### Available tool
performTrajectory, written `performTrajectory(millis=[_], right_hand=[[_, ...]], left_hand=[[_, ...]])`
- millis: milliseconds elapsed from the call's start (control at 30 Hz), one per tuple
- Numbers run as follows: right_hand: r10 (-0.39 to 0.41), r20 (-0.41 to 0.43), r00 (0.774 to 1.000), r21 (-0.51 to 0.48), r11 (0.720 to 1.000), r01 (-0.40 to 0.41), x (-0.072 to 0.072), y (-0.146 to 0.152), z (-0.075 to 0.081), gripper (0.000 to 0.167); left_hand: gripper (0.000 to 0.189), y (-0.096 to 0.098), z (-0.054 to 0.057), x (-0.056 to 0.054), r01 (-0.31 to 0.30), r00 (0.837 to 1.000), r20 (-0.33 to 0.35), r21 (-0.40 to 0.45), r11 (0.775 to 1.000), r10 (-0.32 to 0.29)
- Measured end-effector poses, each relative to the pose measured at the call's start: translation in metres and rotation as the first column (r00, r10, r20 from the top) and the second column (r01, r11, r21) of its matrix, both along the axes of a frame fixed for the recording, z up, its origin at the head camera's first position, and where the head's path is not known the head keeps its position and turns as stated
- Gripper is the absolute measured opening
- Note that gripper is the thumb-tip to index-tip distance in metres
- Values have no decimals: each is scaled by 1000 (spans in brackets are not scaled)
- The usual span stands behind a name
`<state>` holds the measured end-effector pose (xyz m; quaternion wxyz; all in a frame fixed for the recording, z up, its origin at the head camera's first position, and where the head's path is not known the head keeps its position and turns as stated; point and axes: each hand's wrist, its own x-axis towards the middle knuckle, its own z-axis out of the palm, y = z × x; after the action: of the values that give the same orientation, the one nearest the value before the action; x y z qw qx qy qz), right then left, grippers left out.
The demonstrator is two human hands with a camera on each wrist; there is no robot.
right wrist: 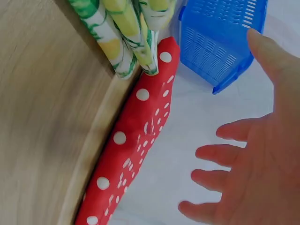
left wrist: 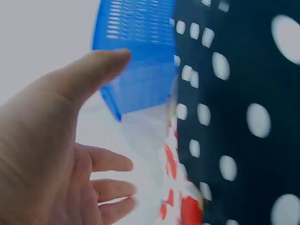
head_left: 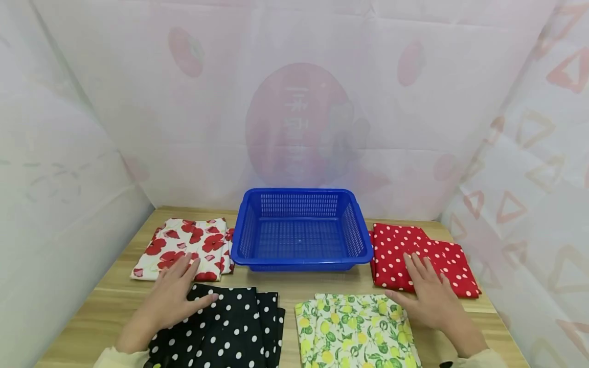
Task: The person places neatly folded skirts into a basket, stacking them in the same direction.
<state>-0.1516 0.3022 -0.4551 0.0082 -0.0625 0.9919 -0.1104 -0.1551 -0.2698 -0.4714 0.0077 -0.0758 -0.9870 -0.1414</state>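
Note:
In the head view my left hand (head_left: 171, 299) is over the folded black cloth with white dots (head_left: 230, 327), its fingertips overlapping the white cloth with red flowers (head_left: 209, 245). My right hand (head_left: 430, 299) is between the folded lemon-print cloth (head_left: 356, 329) and the red cloth with white dots (head_left: 400, 253), its fingers overlapping the red one. Both hands hold nothing, with fingers spread. The left wrist view has the left hand (left wrist: 79, 140) beside the black cloth (left wrist: 234, 117). In the right wrist view, the right hand (right wrist: 253, 154) shows apart from the red cloth (right wrist: 136, 126).
A blue perforated plastic basket (head_left: 299, 230) stands at the back centre of the wooden table (head_left: 287, 286), between the flowered and red cloths. White printed sheets (head_left: 303, 102) hang behind the table and along both sides.

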Motion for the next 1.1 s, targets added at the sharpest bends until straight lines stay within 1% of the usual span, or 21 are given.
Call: performTrajectory(millis=[100, 200, 333, 433, 533, 600, 667, 700, 733, 767, 833, 867, 933, 967, 1033, 1100], right_hand=[[10, 8, 1000, -38, 999, -10, 6, 4, 7, 111], [19, 18, 1000, -75, 997, -17, 10, 7, 12, 111], [15, 73, 997, -115, 993, -6, 12, 11, 18, 107], [-6, 156, 988, -139, 990, 28, 12, 14, 20, 101], [-29, 232, 972, -166, 984, 69, 14, 18, 22, 93], [-30, 266, 964, -191, 978, 83, 15, 20, 22, 88], [-28, 288, 957, -214, 972, 93, 16, 23, 21, 82], [-25, 298, 954, -225, 970, 96, 16, 24, 21, 80], [-21, 308, 951, -235, 967, 98, 17, 26, 20, 78], [-14, 319, 948, -247, 964, 98, 17, 27, 18, 78], [-9, 348, 938, -270, 957, 109, 18, 30, 15, 77], [-8, 364, 931, -280, 953, 118, 18, 31, 13, 77], [-11, 391, 920, -292, 947, 135, 19, 32, 9, 76], [-23, 402, 915, -291, 945, 151, 20, 32, 8, 76], [-55, 418, 907, -265, 947, 179, 22, 32, 7, 77], [-80, 423, 903, -236, 952, 195, 24, 32, 5, 76]], left_hand=[[111, 5, 13, 3, 21, 999, 25, 38, 999, -22], [105, 14, 24, 5, 19, 997, 68, 85, 996, -25], [92, 28, 35, 8, 8, 995, 97, 129, 992, -21], [87, 38, 40, 10, 1, 993, 113, 164, 987, -20], [82, 48, 45, 12, 5, 992, 124, 210, 978, -32], [78, 55, 47, 12, 5, 990, 134, 249, 968, -39], [74, 63, 47, 13, -1, 988, 149, 306, 952, -47], [73, 67, 47, 13, -12, 985, 167, 337, 941, -47], [71, 71, 46, 14, -21, 980, 190, 383, 923, -56], [70, 74, 45, 13, -27, 974, 215, 434, 900, -74], [68, 79, 42, 12, -24, 957, 258, 532, 847, -135], [66, 81, 41, 12, -23, 944, 281, 574, 819, -170], [63, 85, 38, 10, -9, 913, 316, 651, 759, -260], [62, 87, 35, 9, 1, 896, 326, 677, 736, -301], [59, 94, 31, 9, 1, 864, 353, 713, 701, -360], [57, 102, 26, 10, -17, 837, 380, 738, 675, -395]])
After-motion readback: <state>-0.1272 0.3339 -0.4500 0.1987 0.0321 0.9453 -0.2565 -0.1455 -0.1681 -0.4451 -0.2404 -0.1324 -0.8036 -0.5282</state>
